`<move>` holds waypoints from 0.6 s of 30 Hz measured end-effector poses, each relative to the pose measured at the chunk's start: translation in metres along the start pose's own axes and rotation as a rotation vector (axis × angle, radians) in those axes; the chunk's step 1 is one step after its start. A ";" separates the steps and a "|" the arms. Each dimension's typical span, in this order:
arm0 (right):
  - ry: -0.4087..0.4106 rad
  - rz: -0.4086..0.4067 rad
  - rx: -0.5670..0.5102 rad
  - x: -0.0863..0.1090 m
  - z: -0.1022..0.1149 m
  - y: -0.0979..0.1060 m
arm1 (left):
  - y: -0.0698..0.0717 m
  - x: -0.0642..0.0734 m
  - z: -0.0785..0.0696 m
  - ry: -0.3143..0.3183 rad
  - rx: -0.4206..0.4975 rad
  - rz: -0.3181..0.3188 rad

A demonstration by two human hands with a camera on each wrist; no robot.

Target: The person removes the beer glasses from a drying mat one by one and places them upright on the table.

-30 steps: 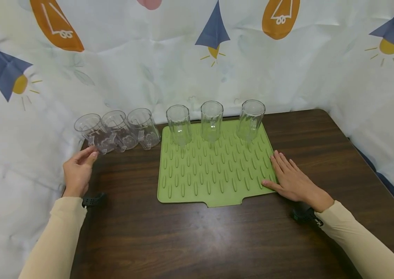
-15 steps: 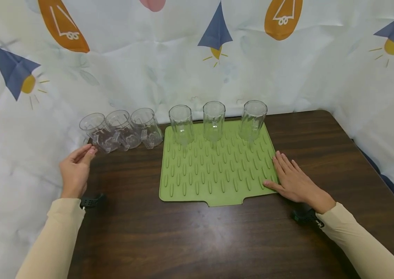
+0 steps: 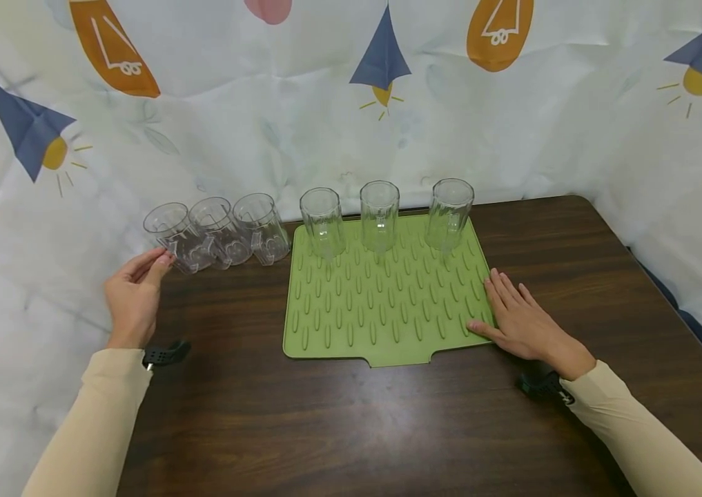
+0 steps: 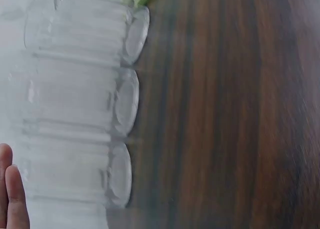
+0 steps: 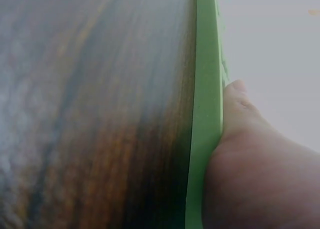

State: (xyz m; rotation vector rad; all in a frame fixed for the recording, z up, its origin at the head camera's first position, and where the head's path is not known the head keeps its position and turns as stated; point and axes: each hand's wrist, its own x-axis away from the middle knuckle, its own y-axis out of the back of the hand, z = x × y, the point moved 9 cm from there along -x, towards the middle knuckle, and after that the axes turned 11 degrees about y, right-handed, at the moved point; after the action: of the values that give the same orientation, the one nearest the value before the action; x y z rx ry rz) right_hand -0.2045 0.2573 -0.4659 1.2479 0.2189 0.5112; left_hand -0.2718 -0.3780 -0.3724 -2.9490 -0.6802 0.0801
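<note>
Three clear glass mugs stand close together at the table's back left: a left mug (image 3: 184,241), a middle mug (image 3: 221,235) and a right mug (image 3: 261,231). My left hand (image 3: 134,297) is at the left mug, fingertips beside its handle; whether they touch it I cannot tell. In the left wrist view, two fingers (image 4: 17,199) reach straight up next to the mugs. My right hand (image 3: 527,321) lies flat at the right edge of a green ridged mat (image 3: 382,304), its thumb on the mat. The right wrist view shows the thumb (image 5: 240,109) against the mat's edge.
Three more glass mugs stand spaced along the mat's back edge: one at left (image 3: 323,224), one in the middle (image 3: 379,217) and one at right (image 3: 449,215). A white patterned cloth (image 3: 251,110) hangs right behind the dark wooden table (image 3: 326,428).
My left fingertips drew slightly away from the left mug, then came back up towards its handle. The right hand stays on the mat's edge. The view has shifted a little; the mugs keep their places.
</note>
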 end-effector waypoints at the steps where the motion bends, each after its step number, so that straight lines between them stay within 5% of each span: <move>1: -0.001 -0.001 0.001 0.000 0.000 0.000 | -0.003 0.001 -0.002 -0.013 -0.003 0.007; 10: 0.009 -0.025 -0.011 0.001 0.000 0.000 | -0.038 0.016 -0.019 -0.057 0.071 0.086; 18: 0.014 -0.033 -0.028 0.002 0.001 0.002 | -0.073 0.030 -0.028 -0.065 0.016 0.160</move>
State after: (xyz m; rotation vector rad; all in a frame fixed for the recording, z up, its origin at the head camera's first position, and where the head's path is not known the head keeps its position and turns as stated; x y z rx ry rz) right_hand -0.2028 0.2574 -0.4637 1.2115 0.2431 0.4932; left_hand -0.2748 -0.3021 -0.3366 -2.9919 -0.4469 0.1945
